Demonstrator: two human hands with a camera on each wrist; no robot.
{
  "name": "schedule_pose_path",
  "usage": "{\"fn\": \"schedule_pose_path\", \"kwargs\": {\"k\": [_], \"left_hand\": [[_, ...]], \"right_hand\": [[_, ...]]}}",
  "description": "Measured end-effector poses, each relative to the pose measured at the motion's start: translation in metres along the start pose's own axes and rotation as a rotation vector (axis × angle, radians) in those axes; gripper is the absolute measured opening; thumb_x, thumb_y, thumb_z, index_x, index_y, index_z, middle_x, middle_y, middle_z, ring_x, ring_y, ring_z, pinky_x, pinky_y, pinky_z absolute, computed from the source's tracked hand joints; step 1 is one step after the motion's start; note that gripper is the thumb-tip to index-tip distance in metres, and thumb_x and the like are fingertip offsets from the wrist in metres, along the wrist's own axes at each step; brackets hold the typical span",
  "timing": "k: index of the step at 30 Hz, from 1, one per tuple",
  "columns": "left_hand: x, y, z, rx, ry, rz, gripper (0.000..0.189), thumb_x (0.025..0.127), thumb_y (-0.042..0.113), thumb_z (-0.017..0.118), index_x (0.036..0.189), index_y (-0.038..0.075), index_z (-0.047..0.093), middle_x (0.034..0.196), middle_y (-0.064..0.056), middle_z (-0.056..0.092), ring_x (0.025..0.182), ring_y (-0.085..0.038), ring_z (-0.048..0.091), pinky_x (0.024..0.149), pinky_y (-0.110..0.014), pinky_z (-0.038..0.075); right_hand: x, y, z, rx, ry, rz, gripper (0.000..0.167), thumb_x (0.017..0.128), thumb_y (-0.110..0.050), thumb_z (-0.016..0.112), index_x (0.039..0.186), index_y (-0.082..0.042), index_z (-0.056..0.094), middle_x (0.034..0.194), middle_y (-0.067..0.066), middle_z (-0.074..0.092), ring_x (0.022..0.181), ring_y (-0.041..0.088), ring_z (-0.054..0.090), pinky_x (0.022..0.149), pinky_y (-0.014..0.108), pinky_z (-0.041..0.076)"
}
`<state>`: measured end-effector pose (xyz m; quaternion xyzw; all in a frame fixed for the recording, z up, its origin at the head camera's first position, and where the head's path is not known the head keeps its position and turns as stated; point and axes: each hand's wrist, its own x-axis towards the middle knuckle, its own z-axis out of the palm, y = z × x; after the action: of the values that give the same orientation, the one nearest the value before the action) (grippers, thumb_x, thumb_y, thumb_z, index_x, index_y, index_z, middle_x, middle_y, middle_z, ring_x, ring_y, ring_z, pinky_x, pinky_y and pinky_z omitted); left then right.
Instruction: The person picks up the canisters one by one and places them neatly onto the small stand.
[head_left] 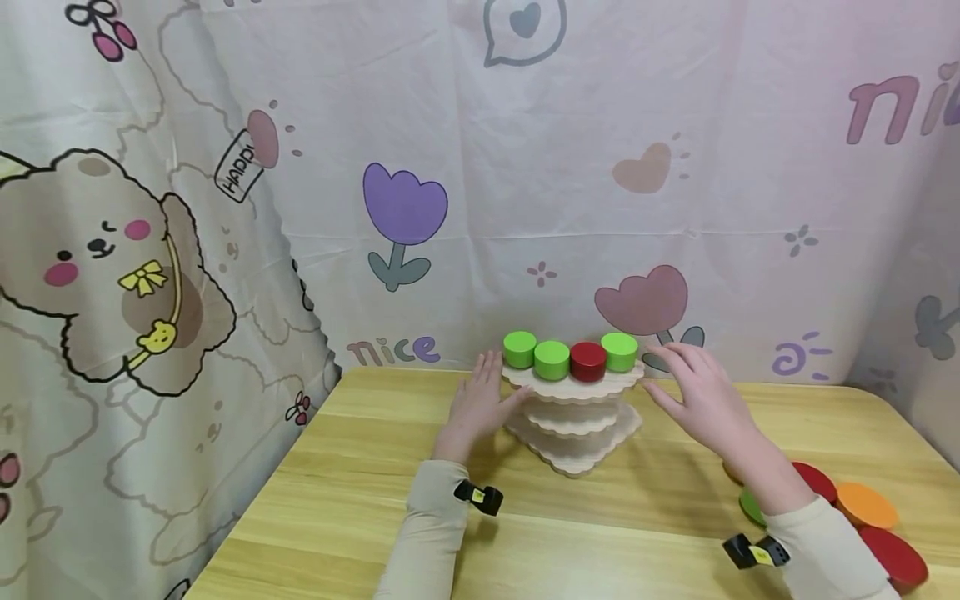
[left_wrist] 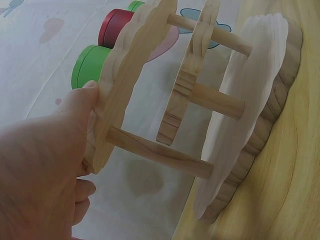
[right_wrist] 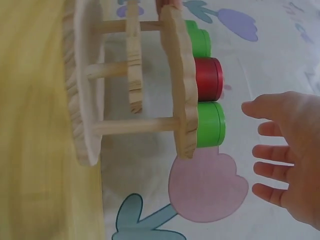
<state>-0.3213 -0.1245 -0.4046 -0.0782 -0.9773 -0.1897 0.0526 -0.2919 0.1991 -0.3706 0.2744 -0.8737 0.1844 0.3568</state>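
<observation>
A pale wooden three-tier stand [head_left: 573, 454] with scalloped edges rises on the table. Its top tier bears a row of short round pieces: a green piece [head_left: 519, 349], another green piece [head_left: 552, 360], a red piece [head_left: 588, 362] and, rightmost, a green piece [head_left: 619, 352]. My left hand [head_left: 480, 408] rests at the top tier's left end, thumb against its edge, fingers extended. In the left wrist view, that thumb [left_wrist: 89, 92] lies close to a green piece. To the right, my right hand [head_left: 701, 392] hovers with spread fingers, apart from the pieces and holding nothing.
Near the right forearm lie more round pieces: an orange piece [head_left: 867, 505], a red piece [head_left: 894, 557], another red piece [head_left: 816, 481] and a partly hidden green piece [head_left: 752, 507]. A printed curtain [head_left: 525, 167] hangs behind the wooden table [head_left: 337, 508].
</observation>
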Motion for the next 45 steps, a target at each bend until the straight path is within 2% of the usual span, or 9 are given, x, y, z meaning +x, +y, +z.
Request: {"fn": "schedule_pose_path", "kwargs": {"k": [7,12,16,19,22,27,31,39,45], "left_hand": [[0.001,0.000,0.002,-0.004,-0.009,-0.005,0.098,0.090,0.077,0.031,0.158,0.012,0.004,0.165,-0.007,0.002,0.154,-0.023,0.001,0.123,-0.055,0.011],[0.001,0.001,-0.001,-0.018,0.000,-0.001,0.097,0.090,0.076,0.033,0.158,0.012,0.006,0.165,-0.007,0.003,0.154,-0.025,0.001,0.123,-0.056,0.011],[0.000,-0.001,-0.002,-0.012,0.010,0.000,0.097,0.091,0.075,0.034,0.158,0.011,0.007,0.165,-0.008,0.005,0.154,-0.026,0.003,0.122,-0.057,0.012],[0.000,-0.001,-0.002,-0.006,0.007,-0.004,0.097,0.090,0.076,0.033,0.158,0.011,0.007,0.165,-0.008,0.005,0.154,-0.025,0.003,0.122,-0.056,0.012],[0.001,-0.001,-0.002,-0.003,0.008,-0.004,0.098,0.089,0.077,0.032,0.158,0.011,0.007,0.165,-0.007,0.004,0.154,-0.025,0.003,0.122,-0.056,0.012],[0.002,0.000,-0.002,0.000,0.009,-0.005,0.098,0.089,0.077,0.031,0.158,0.011,0.007,0.165,-0.007,0.003,0.154,-0.024,0.001,0.123,-0.055,0.010],[0.002,0.002,-0.004,0.007,0.001,-0.010,0.098,0.090,0.077,0.031,0.158,0.012,0.005,0.165,-0.006,0.003,0.154,-0.023,0.001,0.123,-0.054,0.010],[0.000,0.002,-0.003,0.002,-0.003,-0.007,0.098,0.090,0.076,0.032,0.158,0.010,0.007,0.165,-0.006,0.003,0.153,-0.024,0.002,0.123,-0.055,0.011],[0.000,0.000,-0.002,0.002,0.003,0.005,0.099,0.090,0.077,0.031,0.157,0.009,0.009,0.165,-0.008,0.005,0.153,-0.026,0.003,0.122,-0.056,0.012]], "right_hand": [[-0.025,0.001,-0.018,-0.048,0.030,-0.050,0.050,0.073,-0.014,0.076,0.120,-0.002,0.061,0.111,0.019,0.061,0.104,0.038,0.055,0.088,0.055,0.046],[-0.043,0.004,-0.029,-0.073,0.019,-0.043,0.044,0.083,-0.026,0.070,0.119,-0.003,0.062,0.108,0.018,0.062,0.100,0.037,0.056,0.085,0.054,0.047],[-0.057,0.007,-0.035,-0.079,0.036,-0.052,0.054,0.096,-0.052,0.051,0.116,-0.003,0.064,0.106,0.018,0.063,0.098,0.037,0.056,0.082,0.054,0.046],[-0.069,0.011,-0.039,-0.082,0.051,-0.057,0.070,0.097,-0.064,0.035,0.112,-0.003,0.065,0.104,0.018,0.064,0.096,0.037,0.057,0.080,0.053,0.045],[-0.082,0.015,-0.045,-0.085,0.033,-0.033,0.060,0.094,-0.060,0.050,0.110,-0.004,0.065,0.104,0.018,0.064,0.097,0.036,0.056,0.081,0.052,0.044],[-0.104,0.022,-0.056,-0.107,-0.021,0.025,0.046,0.078,-0.036,0.079,0.109,-0.005,0.065,0.105,0.014,0.062,0.095,0.031,0.054,0.081,0.045,0.039],[-0.120,0.028,-0.062,-0.146,-0.041,0.050,0.047,0.074,-0.034,0.082,0.107,-0.006,0.065,0.100,0.010,0.062,0.091,0.028,0.053,0.080,0.040,0.037],[-0.146,0.037,-0.070,-0.202,-0.142,0.151,0.046,0.069,-0.033,0.085,0.103,-0.010,0.064,0.097,0.012,0.062,0.089,0.032,0.053,0.076,0.047,0.041],[-0.157,0.043,-0.073,-0.240,-0.214,0.189,0.050,0.058,-0.040,0.089,0.093,-0.013,0.064,0.091,0.007,0.061,0.082,0.028,0.053,0.069,0.045,0.041]]}}
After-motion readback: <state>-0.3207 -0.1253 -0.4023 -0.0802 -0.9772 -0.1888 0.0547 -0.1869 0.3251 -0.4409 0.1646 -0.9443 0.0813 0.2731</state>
